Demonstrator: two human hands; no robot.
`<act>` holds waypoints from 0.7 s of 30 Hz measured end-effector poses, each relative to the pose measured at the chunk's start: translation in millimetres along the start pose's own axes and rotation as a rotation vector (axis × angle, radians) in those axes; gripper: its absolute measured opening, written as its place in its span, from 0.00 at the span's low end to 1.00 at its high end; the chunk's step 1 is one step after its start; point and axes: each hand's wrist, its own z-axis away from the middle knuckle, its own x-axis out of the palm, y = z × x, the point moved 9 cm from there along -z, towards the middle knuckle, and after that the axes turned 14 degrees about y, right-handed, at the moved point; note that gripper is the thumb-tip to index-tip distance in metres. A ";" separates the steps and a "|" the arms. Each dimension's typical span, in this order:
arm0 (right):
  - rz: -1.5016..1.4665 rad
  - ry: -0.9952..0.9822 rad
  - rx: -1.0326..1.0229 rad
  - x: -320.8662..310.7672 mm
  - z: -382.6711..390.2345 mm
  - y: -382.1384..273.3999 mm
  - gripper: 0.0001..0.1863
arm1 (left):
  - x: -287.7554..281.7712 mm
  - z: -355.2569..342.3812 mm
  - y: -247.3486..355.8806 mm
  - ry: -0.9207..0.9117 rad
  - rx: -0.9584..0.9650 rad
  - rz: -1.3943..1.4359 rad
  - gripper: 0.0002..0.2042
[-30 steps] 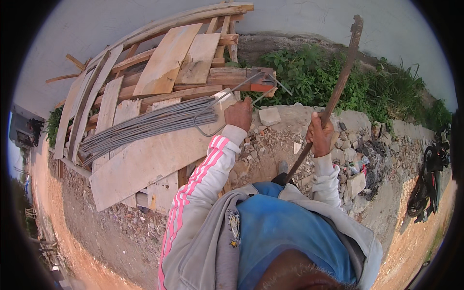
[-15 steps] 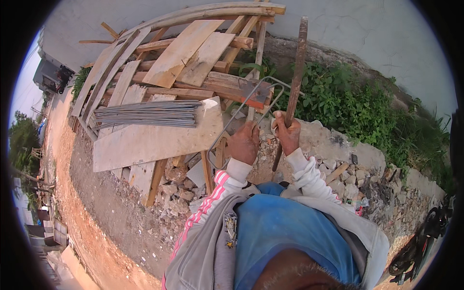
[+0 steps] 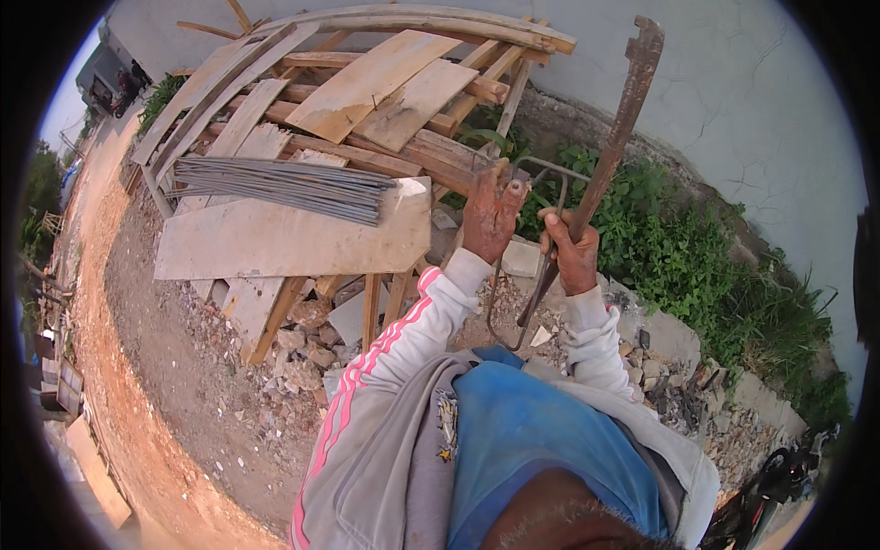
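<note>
My right hand (image 3: 574, 255) is wrapped round a long, rusty bending bar (image 3: 616, 137) with a notched upper end, which leans up to the right. A thin steel rod bent into a rectangular stirrup (image 3: 496, 302) hangs between my hands, passing close by the right-hand fingers; whether they also grip it is hard to tell. My left hand (image 3: 488, 218) is raised just left of the stirrup, fingers apart and holding nothing visible. It covers the end of the timber beam (image 3: 440, 156) behind it.
A bundle of straight steel rods (image 3: 284, 186) lies on a plywood board (image 3: 302, 247) at left. Planks and beams (image 3: 376, 82) are stacked behind, against a grey wall (image 3: 724, 82). Green plants (image 3: 678, 238) grow at right; rubble (image 3: 312, 344) covers the ground, and a motorcycle (image 3: 761, 500) stands lower right.
The stirrup has moved right, away from the beam's end, and turned. My left hand has let go of it and opened. The bar has swung right, its notched end now showing.
</note>
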 end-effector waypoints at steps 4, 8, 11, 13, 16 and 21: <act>-0.012 -0.015 -0.113 4.3 18.1 -32.0 0.17 | 33.8 -25.8 6.7 -0.226 -0.277 0.357 0.20; -0.043 0.116 -0.169 -7.6 24.9 -46.7 0.17 | 26.0 -23.8 15.8 -0.276 -0.503 0.600 0.19; -0.130 0.158 -0.127 -8.5 32.3 -43.7 0.16 | 2.8 -31.2 22.8 -0.219 -0.413 0.520 0.18; -0.180 0.178 -0.109 -9.1 35.8 -43.8 0.16 | -8.5 -33.9 23.7 -0.206 -0.370 0.478 0.18; -0.229 0.184 -0.090 -6.8 38.7 -40.3 0.16 | -24.2 -35.4 24.5 -0.198 -0.364 0.474 0.19; -0.154 0.085 -0.096 21.8 37.0 -29.2 0.15 | -32.2 -29.9 11.8 -0.267 -0.396 0.439 0.18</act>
